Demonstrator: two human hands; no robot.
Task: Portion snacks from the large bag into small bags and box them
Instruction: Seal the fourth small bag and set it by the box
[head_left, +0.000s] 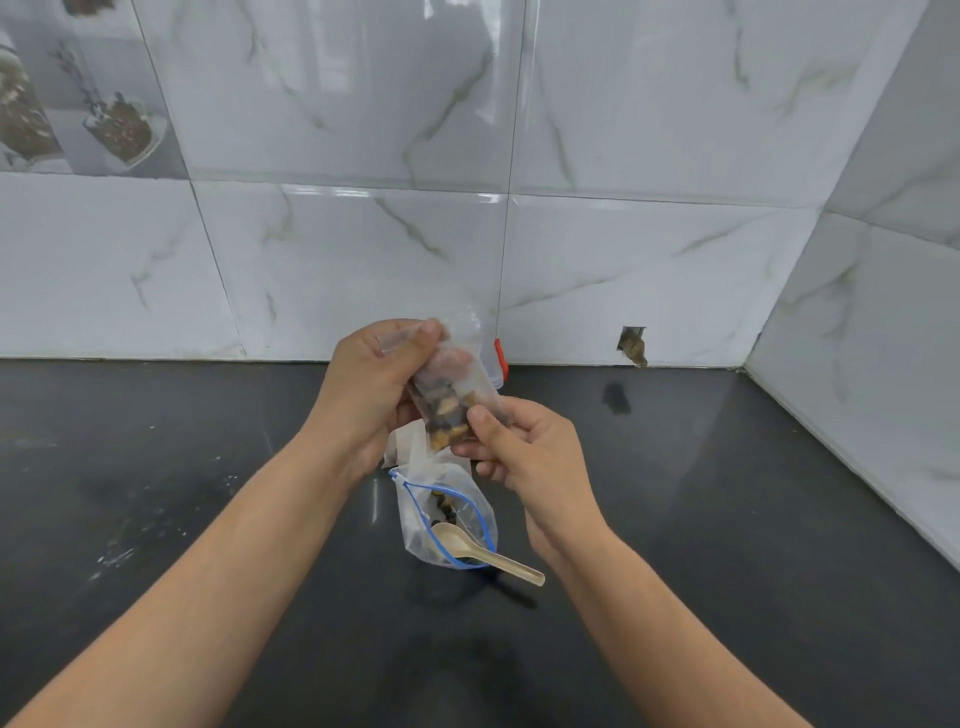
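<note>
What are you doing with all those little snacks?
A person is packing snacks into bags. Both hands hold a small clear bag of mixed snacks above the dark counter: the left hand pinches its top edge and the right hand holds the bottom. Below them the large bag lies open with a beige spoon resting in its mouth.

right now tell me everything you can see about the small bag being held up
The small bag is a narrow pouch of clear, thin plastic, held above the dark counter in front of the tiled wall. Its lower half is packed with mixed brown, tan and dark snack pieces; the upper part looks empty and crinkled. It stands roughly upright, tilted a little. The left hand grips its top edge, thumb over the strip there, and the right hand pinches its bottom. Whether the top is sealed is unclear.
</note>
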